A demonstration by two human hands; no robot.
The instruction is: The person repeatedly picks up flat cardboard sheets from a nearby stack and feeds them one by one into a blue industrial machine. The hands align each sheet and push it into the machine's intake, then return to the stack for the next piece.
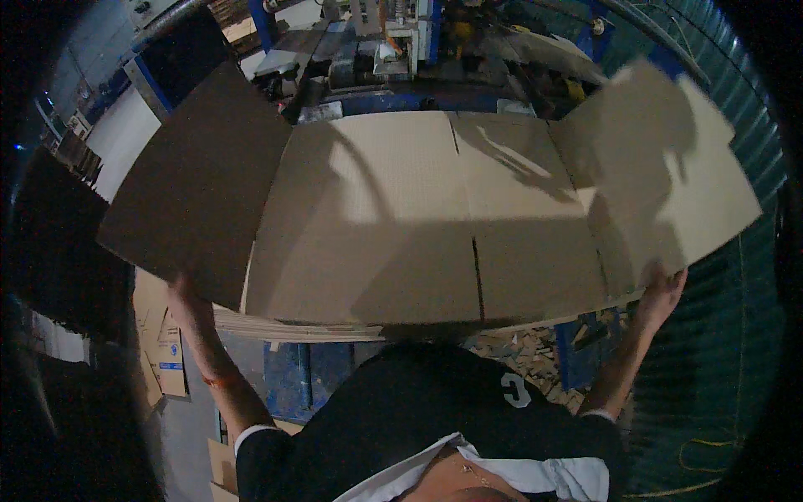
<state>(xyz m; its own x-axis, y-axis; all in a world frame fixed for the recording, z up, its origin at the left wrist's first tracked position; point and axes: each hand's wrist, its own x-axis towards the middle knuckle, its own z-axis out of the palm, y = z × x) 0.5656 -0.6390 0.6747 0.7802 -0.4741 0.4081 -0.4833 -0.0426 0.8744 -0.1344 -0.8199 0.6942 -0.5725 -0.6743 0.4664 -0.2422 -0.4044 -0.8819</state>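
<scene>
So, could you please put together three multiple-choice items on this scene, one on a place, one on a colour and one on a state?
1. Where does the left hand grip the cardboard sheet?
A. at its lower left edge
B. at its top middle
C. nowhere

2. What colour is the machine frame behind the sheet?
A. red
B. blue
C. white

3. How are the sheet's end panels?
A. torn off
B. rolled into tubes
C. bent up along the creases

Answers:
1 A, the left hand sits under the dark left panel's lower edge, while the right hand takes the lower right edge.
2 B, blue beams show above the sheet's far edge.
3 C, both end panels angle upward from the flatter middle.
</scene>
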